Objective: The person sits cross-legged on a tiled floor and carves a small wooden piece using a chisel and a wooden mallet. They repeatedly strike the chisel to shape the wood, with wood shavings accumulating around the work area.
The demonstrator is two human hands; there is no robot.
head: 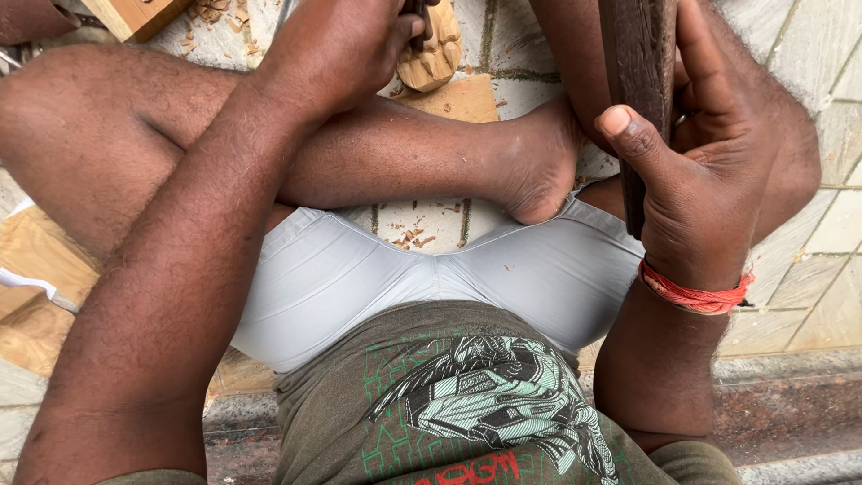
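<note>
Up at the top centre of the frame, the left hand closes around a thin dark tool set against a pale wooden carving on the tiled floor. At upper right, the right hand grips a dark wooden block upright.

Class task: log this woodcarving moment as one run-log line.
left hand: grips chisel on carved wood piece | right hand: grips dark wooden mallet | floor: wood chips
</note>
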